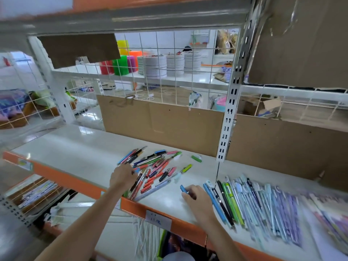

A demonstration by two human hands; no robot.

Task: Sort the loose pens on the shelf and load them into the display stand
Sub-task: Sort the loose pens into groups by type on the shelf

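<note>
A jumble of loose pens [154, 168], red, pink, black, blue and green, lies on the white shelf [79, 147]. My left hand [122, 177] reaches into the pile's left edge, fingers curled around a small blue pen piece. My right hand [196, 197] rests on the shelf to the right and pinches a short blue pen [183, 189]. Right of it lies a sorted row of pens [263, 202], blue, black, green, then pale blue and purple, side by side. No display stand is in view.
Brown cardboard panels [162, 125] line the back of the shelf. A white slotted upright [228, 113] divides it. A green cap [196, 158] and a yellow-green pen [186, 168] lie apart from the pile. The orange shelf edge [75, 182] carries a label [158, 220]. A wire basket sits lower left.
</note>
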